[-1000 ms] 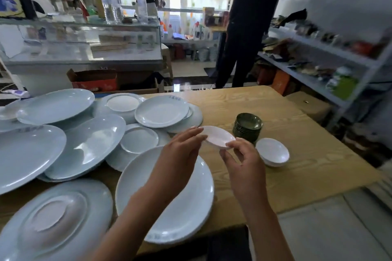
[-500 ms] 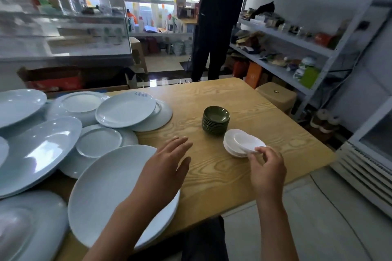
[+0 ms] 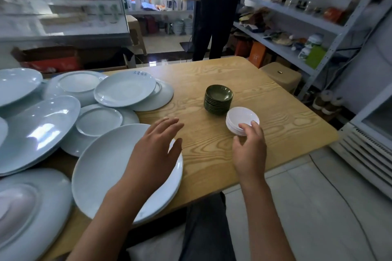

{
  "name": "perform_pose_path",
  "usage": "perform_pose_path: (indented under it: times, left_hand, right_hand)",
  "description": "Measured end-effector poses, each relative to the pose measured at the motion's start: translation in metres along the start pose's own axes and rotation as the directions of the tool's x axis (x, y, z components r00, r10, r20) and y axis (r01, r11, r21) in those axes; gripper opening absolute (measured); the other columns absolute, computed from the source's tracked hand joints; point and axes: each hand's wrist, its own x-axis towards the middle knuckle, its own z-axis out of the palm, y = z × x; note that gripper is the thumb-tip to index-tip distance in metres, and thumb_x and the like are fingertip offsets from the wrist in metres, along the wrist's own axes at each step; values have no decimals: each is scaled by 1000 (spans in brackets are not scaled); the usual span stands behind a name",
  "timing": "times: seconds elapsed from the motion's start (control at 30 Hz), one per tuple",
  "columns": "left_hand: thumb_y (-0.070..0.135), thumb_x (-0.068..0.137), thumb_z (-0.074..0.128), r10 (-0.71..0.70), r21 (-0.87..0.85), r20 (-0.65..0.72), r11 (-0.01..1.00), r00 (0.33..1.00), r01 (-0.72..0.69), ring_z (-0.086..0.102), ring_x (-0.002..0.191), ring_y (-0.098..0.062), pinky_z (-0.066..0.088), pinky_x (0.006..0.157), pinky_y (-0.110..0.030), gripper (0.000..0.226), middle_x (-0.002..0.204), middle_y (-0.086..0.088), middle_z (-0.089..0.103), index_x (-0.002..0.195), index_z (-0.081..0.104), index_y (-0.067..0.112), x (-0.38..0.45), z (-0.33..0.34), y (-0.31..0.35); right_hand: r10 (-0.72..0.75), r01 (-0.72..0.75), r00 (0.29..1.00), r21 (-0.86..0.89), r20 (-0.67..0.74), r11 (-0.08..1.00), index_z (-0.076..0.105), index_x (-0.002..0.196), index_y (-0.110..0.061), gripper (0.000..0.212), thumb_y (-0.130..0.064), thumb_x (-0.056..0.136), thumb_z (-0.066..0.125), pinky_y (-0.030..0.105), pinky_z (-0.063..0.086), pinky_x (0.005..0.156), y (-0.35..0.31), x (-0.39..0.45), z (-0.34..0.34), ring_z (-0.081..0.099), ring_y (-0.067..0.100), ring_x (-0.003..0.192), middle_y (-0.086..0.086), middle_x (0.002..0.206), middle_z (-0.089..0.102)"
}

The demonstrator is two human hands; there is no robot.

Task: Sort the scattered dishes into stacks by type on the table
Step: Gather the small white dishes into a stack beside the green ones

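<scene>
- Head view: the right hand point(image 3: 249, 150) is at the near edge of the white stack point(image 3: 241, 122). This is a small pile of little white dishes on the right part of the table point(image 3: 275, 121).
- Its fingers point(image 3: 247, 127) are curled and touch the rim of the top white dish. I cannot tell if they pinch it or just rest on it.
- The green stack point(image 3: 218, 99) of little dark dishes stands just behind the white stack, a bit to the left. The two piles look like they touch.
- The left hand point(image 3: 156, 152) floats over the right edge of the big plate point(image 3: 106, 171). Its fingers are spread apart and it holds nothing.
- Many more pale plates point(image 3: 125, 89) lie mixed up on the left, some leaning on others, some upside down. They are not sorted yet.
- The little white dishes look light, hard and smooth. I think they could slip or chip, so pinch the rim with thumb and finger.
- The big plates look heavier and breakable. I think two hands under the rims, one on each side, would be best.
- A person point(image 3: 214, 17) in dark clothes stands far behind the table.
</scene>
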Motion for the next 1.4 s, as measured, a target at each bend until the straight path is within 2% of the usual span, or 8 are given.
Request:
perform_pose_path:
  times: [0.27,0.53,0.63,0.77,0.97,1.07,1.23,1.4]
  left_hand:
    - [21,89,63,-73,3,-39,997,997,73,44,131,-17,36,105,-31,39,137,4,55,128,60,18,-36,-23,-16]
    - [26,90,63,-307,32,-146,949,941,314,39,135,-12,32,109,-29,45,141,8,50,134,56,23,-98,-81,-55]
    - [31,91,60,-403,70,-196,904,894,422,35,136,-9,29,109,-27,46,143,11,46,136,52,27,-129,-103,-74]
    - [33,90,57,-528,54,-271,826,805,560,46,128,-16,35,107,-32,46,137,1,54,134,55,20,-159,-121,-103]
    - [42,80,66,-660,18,-331,710,674,704,48,124,-23,38,105,-36,62,133,-5,55,135,51,16,-183,-128,-134]
    - [59,73,63,-681,68,-295,685,670,726,48,124,-22,37,103,-33,76,135,-2,55,136,49,19,-181,-130,-147]
    - [69,69,65,-668,241,-188,679,720,693,39,129,-19,33,106,-37,88,142,4,46,142,38,27,-177,-132,-155]
    - [65,65,72,-669,159,-231,691,707,705,39,129,-20,32,108,-36,95,139,1,48,143,37,23,-176,-129,-159]
  right_hand:
    - [-259,265,935,10,240,964,49,138,-24,50,-11,92,60,22,25,111,-62,-60,24,26,10,142,-3,155,30]
    - [-478,451,778,167,408,877,46,141,-22,55,-14,90,64,18,23,109,-117,-97,54,32,11,139,-3,150,40]
    - [-551,489,717,254,428,834,49,137,-19,54,-13,88,68,17,24,107,-143,-118,72,37,13,136,0,146,46]
    - [-619,498,641,368,454,785,49,137,-21,55,-18,86,69,14,25,106,-174,-149,94,39,11,134,-1,145,46]
    - [-661,486,549,447,512,751,48,138,-22,55,-22,86,68,23,31,110,-196,-187,113,38,10,134,-2,145,43]
    - [-664,496,537,443,520,747,49,137,-21,54,-23,86,67,21,30,108,-198,-194,119,38,11,134,-2,145,43]
    - [-643,477,557,432,525,765,51,135,-22,53,-20,86,68,18,29,105,-194,-194,120,40,10,133,-3,144,44]
    - [-616,448,581,422,532,788,52,133,-23,50,-21,86,68,18,31,104,-189,-190,122,41,8,130,-5,141,45]
